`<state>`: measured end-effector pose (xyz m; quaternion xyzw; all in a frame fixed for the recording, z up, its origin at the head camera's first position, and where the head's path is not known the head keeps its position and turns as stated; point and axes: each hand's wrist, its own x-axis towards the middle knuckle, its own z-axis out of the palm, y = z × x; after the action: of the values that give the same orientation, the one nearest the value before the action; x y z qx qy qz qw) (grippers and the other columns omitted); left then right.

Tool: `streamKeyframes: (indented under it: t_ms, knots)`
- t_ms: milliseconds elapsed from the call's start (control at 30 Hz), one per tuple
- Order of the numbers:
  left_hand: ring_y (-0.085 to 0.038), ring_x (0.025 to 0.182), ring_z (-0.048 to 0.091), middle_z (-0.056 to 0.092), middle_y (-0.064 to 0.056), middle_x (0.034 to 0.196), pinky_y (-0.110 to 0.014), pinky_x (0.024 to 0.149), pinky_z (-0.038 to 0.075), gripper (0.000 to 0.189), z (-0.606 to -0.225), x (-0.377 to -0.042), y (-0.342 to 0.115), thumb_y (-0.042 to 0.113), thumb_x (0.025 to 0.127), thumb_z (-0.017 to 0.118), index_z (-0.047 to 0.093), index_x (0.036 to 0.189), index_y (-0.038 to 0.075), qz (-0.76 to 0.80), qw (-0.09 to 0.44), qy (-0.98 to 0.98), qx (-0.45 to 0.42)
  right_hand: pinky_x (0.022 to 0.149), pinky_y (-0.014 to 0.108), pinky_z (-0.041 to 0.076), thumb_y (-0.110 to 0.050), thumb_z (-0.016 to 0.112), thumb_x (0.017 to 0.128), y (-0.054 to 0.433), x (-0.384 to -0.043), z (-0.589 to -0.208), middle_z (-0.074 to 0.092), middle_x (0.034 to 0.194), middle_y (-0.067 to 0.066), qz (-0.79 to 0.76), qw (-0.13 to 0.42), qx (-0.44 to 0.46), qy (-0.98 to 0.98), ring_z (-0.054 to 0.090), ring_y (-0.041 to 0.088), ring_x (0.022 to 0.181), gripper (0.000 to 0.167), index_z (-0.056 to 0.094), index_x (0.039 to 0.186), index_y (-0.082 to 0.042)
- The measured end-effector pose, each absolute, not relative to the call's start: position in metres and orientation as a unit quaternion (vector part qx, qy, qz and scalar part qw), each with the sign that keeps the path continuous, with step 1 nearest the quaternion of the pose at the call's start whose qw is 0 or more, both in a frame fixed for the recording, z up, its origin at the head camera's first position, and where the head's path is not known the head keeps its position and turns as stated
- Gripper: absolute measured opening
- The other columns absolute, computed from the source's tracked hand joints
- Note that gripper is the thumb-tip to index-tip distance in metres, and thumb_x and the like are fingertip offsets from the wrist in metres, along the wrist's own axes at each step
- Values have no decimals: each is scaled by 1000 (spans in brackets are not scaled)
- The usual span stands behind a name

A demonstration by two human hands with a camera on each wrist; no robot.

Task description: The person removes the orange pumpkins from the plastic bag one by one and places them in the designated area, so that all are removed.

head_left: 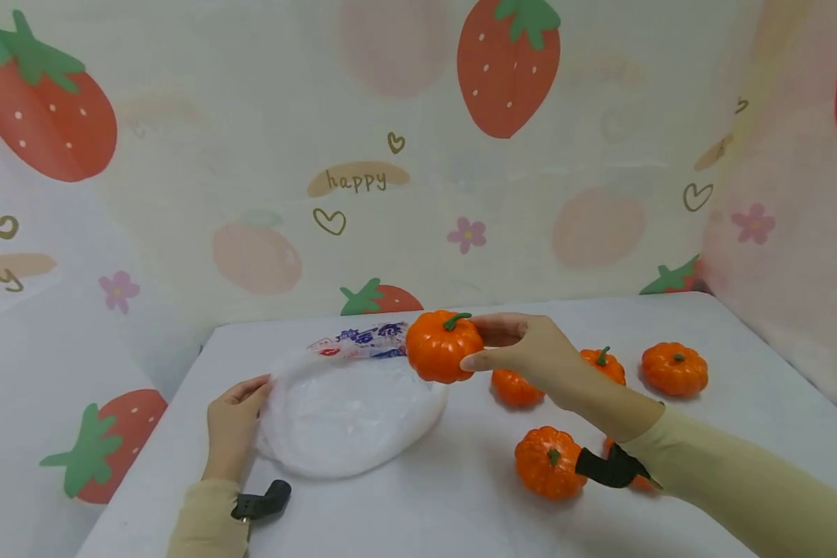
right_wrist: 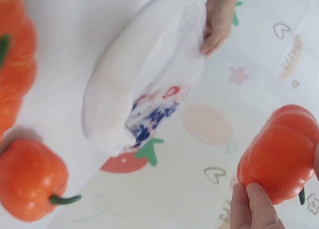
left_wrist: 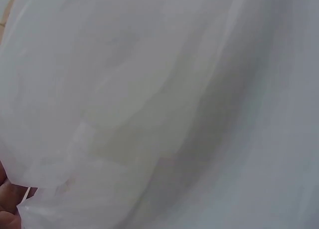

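A small orange toy pumpkin (head_left: 441, 347) with a green stem is held in the air by my right hand (head_left: 530, 349), thumb in front and fingers behind. It is over the right rim of a thin white plastic bag (head_left: 349, 411) on the table. My left hand (head_left: 232, 425) pinches the left edge of that bag, whose mouth is spread wide. Blue and red print shows on its far side. In the right wrist view the pumpkin (right_wrist: 279, 151) sits between my fingertips. White bag film (left_wrist: 109, 89) fills much of the left wrist view, hiding most of the left hand.
Several more orange pumpkins lie on the white table (head_left: 460, 504) to the right: one in front (head_left: 549, 463), one at the far right (head_left: 675, 370), one behind my right hand (head_left: 518, 390). Another is partly hidden beneath my right wrist. A strawberry-patterned backdrop (head_left: 404, 248) stands behind.
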<state>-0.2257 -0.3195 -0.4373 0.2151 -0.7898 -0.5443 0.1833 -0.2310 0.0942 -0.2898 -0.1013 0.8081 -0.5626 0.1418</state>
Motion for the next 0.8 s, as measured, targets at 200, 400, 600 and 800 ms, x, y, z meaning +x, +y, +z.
streamKeyframes:
  t_ms: [200, 400, 600, 800]
  knots:
    - [3, 90, 57, 67, 26, 92, -10, 73, 46, 33, -440, -227, -319, 31, 96, 66, 71, 121, 11, -554, 190, -781, 217, 106, 50, 46, -40, 80, 82, 130, -220, -286, 58, 144, 6, -552, 149, -71, 817, 52, 28, 133, 73, 51, 145, -19]
    - [2, 91, 57, 70, 20, 98, -11, 73, 46, 34, -442, -226, -319, 32, 96, 65, 70, 122, 11, -552, 182, -784, 220, 114, 54, 38, -46, 79, 81, 162, -211, -291, 53, 149, 7, -535, 134, -50, 833, 45, 30, 141, 81, 46, 149, -17]
    - [0, 98, 56, 70, 11, 111, -9, 76, 45, 35, -440, -227, -318, 33, 97, 64, 70, 124, 13, -550, 174, -786, 224, 115, 58, 34, -44, 78, 83, 185, -207, -296, 54, 147, 10, -530, 115, -39, 839, 50, 28, 137, 81, 44, 150, -15]
    - [-1, 97, 56, 69, 11, 110, -9, 75, 45, 35, -440, -227, -317, 33, 97, 64, 70, 123, 11, -557, 172, -781, 227, 112, 60, 35, -48, 71, 88, 219, -201, -310, 46, 154, 10, -509, 100, -20, 854, 53, 18, 129, 77, 42, 152, -16]
